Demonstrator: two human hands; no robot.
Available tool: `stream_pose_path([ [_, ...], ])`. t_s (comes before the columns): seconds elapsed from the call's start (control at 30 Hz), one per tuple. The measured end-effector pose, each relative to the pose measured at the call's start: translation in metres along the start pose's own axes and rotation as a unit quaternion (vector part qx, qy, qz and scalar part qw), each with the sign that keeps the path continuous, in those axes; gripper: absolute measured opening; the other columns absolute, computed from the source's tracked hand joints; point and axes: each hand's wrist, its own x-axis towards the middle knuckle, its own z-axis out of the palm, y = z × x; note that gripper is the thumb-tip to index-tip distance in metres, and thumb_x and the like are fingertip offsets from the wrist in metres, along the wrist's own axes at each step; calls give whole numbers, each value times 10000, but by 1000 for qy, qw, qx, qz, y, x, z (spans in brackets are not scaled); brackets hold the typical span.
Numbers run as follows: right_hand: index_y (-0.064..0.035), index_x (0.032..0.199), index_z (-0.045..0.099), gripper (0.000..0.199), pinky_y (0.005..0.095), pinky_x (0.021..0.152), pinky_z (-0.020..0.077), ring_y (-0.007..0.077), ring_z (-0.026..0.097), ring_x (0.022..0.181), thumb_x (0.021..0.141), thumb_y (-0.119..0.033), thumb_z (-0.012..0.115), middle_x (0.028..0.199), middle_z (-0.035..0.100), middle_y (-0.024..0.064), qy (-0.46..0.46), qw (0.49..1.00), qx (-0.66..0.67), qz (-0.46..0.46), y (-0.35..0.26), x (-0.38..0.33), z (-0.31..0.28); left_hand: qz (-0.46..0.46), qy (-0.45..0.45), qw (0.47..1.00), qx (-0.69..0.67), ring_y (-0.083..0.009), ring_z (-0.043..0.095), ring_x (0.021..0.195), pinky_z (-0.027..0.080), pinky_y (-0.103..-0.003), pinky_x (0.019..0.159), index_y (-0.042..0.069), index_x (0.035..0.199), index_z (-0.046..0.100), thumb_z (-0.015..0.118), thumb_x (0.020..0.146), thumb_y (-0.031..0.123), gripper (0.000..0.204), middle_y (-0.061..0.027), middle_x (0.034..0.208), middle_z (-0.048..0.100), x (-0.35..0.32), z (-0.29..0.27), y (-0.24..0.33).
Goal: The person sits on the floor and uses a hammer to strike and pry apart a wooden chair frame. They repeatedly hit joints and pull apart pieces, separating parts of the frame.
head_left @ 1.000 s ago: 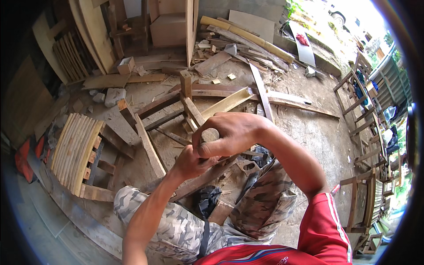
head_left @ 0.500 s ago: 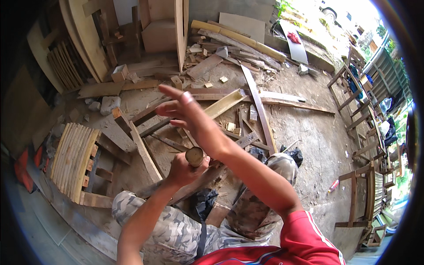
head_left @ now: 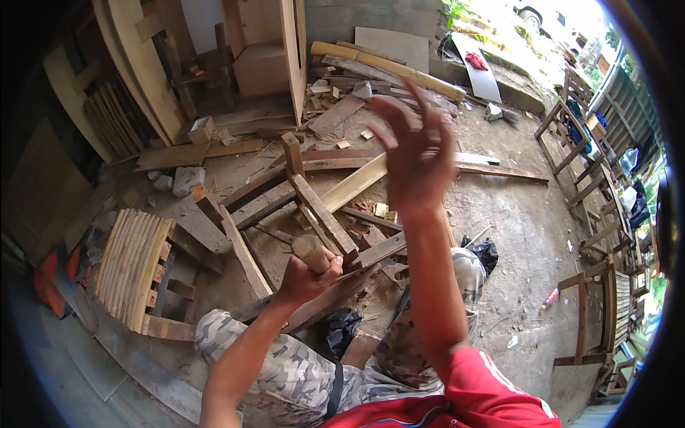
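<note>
My left hand (head_left: 305, 278) is closed round a thick, round wooden handle (head_left: 310, 252), its blunt end turned up toward me; whatever lies below the fist is hidden. Under and beyond that fist lies a wooden frame (head_left: 325, 207) of dark bars and legs, close to my knees. My right hand (head_left: 422, 167) is raised to the right of the handle, well apart from it. Its fingers are spread and slightly blurred, with nothing seen in them. A wooden beam (head_left: 342, 289) crosses in front of my camouflage trousers.
A slatted wooden seat (head_left: 132, 267) stands at the left. Bamboo and scrap boards (head_left: 399, 68) are heaped at the back. A black plastic bag (head_left: 344, 329) lies between my legs. Wooden chair frames (head_left: 592, 307) line the right side, near a small red bottle (head_left: 549, 299).
My right hand has swung up and to the right, away from above the handle, uncovering more of the frame. My left hand keeps its hold on the handle. The view has shifted slightly.
</note>
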Motion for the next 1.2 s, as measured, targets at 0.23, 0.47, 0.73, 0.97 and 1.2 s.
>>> stream_pose_path([
  [0.23, -126, 1567, 359, 638, 464, 1161, 332, 353, 494, 1347, 1037, -480, 390, 1474, 501, 187, -149, 973, -166, 57, 37, -38, 70, 104, 54, 987, 105, -175, 670, 955, 536, -363, 855, 9, 1117, 656, 683, 963, 245, 284, -91, 1059, 702, -7, -8, -45],
  [0.47, -70, 1516, 404, 624, 460, 1154, 299, 300, 500, 1331, 1032, -460, 347, 1514, 461, 188, 2, 994, -104, 20, 3, -3, 20, 95, 35, 994, 41, -145, 676, 740, 557, -323, 729, 29, 862, 656, 650, 956, 149, 153, -71, 802, 701, -4, -9, -28],
  [0.73, -37, 1493, 419, 550, 458, 1129, 350, 335, 497, 1339, 988, -215, 546, 1402, 540, 234, -35, 925, -346, 151, 130, -118, 136, 15, 142, 976, -167, -137, 607, 874, 496, -309, 860, 63, 1020, 577, 569, 1046, 258, 197, -55, 963, 675, -8, -25, 8],
  [0.97, -3, 1190, 637, 220, 310, 803, 530, 190, 687, 943, 974, -44, 623, 1038, 714, 122, 46, 933, -352, 56, 44, -106, -20, 27, 292, 924, -247, -199, 656, 810, 534, -362, 825, 57, 818, 498, 528, 1017, 136, 216, -85, 744, 634, 1, -44, -10],
  [1.2, 10, 987, 684, 161, 297, 608, 487, 122, 618, 643, 980, -149, 660, 744, 675, 98, -77, 856, -434, 268, 28, -131, -64, -12, 359, 869, -340, -245, 675, 803, 527, -386, 815, 90, 803, 479, 589, 1002, 227, 266, -76, 703, 600, -1, -62, -5],
])
